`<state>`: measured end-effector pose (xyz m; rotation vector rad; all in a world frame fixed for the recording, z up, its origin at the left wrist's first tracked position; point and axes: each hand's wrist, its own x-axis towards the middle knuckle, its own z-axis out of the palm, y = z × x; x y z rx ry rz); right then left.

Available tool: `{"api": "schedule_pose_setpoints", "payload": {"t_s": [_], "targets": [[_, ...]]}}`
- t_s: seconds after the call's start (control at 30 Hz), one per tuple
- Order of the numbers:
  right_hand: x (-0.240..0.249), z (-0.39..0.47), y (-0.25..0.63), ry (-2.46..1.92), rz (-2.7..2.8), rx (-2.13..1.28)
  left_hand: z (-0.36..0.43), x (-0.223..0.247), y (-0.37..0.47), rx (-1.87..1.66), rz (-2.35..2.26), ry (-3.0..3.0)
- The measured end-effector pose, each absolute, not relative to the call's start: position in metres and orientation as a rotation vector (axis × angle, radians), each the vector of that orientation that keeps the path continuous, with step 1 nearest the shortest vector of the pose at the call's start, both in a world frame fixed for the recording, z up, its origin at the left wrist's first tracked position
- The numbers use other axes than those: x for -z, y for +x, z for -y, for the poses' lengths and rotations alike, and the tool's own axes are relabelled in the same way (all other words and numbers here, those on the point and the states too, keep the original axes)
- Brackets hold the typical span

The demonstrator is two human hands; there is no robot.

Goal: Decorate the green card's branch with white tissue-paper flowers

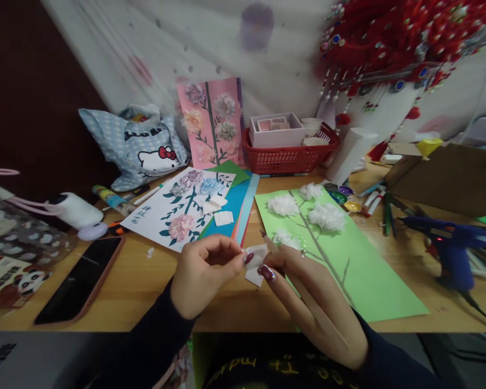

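My left hand [208, 273] pinches a small piece of thin white paper [256, 255] between thumb and fingertips, above the front of the table. My right hand [311, 302] is closed at the paper's other side, its thumb and fingertips touching or nearly touching it. A slim pointed stick, pencil-like [269, 242], sticks out past the right fingers; most of it is hidden. Right behind that hand lies a green sheet [372, 275] with a drawn stem and several fluffy white paper flowers [326, 216]. Small white paper squares [223, 218] rest on a white flower picture [154, 221].
A blue glue gun [449, 243] with a lit red light stands at right, near pens [375, 202] and paint pots [340, 197]. Behind are a red basket [289, 159] and a pink flower picture [198, 146]. A phone [81, 281] lies at left.
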<state>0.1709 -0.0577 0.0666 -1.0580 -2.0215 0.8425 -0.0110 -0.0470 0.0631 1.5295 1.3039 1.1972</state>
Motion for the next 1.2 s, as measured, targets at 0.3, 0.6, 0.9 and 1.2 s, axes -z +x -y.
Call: {"api": "schedule_pose_setpoints", "payload": {"t_s": [0.3, 0.6, 0.9, 1.2], "targets": [[-0.067, 0.0554, 0.1753, -0.946, 2.022, -0.929, 0.0519, -0.0671, -0.0072, -1.065, -1.146, 1.638], [-0.068, 0.0547, 0.1784, -0.906, 2.012, -1.01, 0.0519, -0.0669, -0.0081, -0.991, -1.063, 1.731], [-0.0669, 0.0552, 0.1782, -0.871, 2.017, -0.998, 0.0503, -0.0662, -0.0087, -1.014, -1.076, 1.674], [-0.0678, 0.0552, 0.1787, -0.896, 2.027, -0.994, 0.0507, -0.0648, -0.0084, -1.014, -1.069, 1.671]]}}
